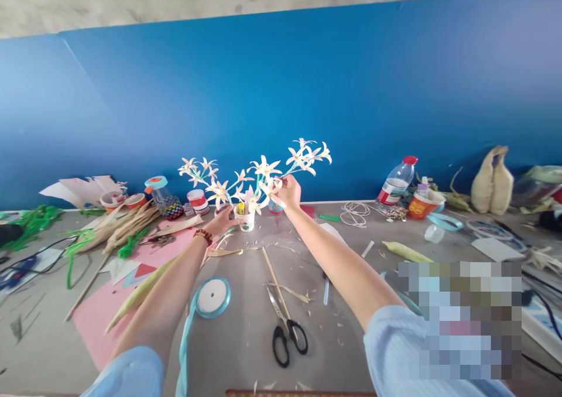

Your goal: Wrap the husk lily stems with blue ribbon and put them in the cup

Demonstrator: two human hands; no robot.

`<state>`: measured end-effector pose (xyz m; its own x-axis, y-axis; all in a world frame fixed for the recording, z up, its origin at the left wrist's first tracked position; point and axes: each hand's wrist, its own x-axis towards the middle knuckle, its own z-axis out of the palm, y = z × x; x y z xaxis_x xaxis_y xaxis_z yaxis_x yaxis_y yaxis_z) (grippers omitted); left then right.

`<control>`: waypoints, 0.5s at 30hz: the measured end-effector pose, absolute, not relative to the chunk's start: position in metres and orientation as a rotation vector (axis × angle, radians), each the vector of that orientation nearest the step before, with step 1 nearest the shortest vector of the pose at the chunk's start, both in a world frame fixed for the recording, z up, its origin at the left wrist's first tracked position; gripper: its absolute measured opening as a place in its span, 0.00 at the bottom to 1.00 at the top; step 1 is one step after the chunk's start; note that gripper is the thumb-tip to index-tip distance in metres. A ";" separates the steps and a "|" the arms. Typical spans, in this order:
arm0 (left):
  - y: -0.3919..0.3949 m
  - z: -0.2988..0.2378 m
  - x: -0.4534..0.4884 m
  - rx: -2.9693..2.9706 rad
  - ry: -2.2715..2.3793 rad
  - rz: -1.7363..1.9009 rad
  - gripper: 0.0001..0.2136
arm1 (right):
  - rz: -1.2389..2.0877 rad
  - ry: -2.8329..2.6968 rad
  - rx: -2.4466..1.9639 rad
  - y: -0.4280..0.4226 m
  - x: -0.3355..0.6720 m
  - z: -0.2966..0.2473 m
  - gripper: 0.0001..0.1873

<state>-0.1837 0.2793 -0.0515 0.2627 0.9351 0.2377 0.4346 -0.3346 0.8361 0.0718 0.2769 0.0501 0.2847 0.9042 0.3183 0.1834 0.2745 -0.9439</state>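
Note:
A small white cup (246, 218) stands at the far middle of the table and holds several cream paper flowers (263, 168) on pale blue stems. My left hand (222, 220), with a bead bracelet on the wrist, has its fingers curled against the cup's left side. My right hand (287, 191) is raised beside the bouquet, fingers pinched on one flower stem (293, 171) that leans up to the right.
Black-handled scissors (285, 327) and a ribbon spool (213, 296) lie near me. Pink paper (103, 315), dried husks (123, 224), green cords (76, 245) and jars (163, 197) crowd the left. A water bottle (395, 183), a red bowl (424, 205) and husks sit right. A blue wall (281, 92) backs the table.

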 end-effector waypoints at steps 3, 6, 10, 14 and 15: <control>0.280 -0.052 -0.184 1.856 1.178 0.935 0.27 | 0.739 -1.171 -1.203 0.279 0.073 0.050 0.11; 0.280 -0.052 -0.184 1.831 1.147 0.928 0.28 | 0.788 -1.134 -1.205 0.284 0.073 0.048 0.11; 0.281 -0.054 -0.185 1.807 1.132 0.935 0.31 | 0.851 -1.124 -1.194 0.295 0.073 0.040 0.11; 0.281 -0.055 -0.185 1.788 1.126 0.953 0.30 | 0.877 -1.222 -1.175 0.301 0.073 0.030 0.08; 0.281 -0.056 -0.184 1.786 1.126 0.961 0.29 | 0.861 -1.249 -1.170 0.301 0.073 0.028 0.08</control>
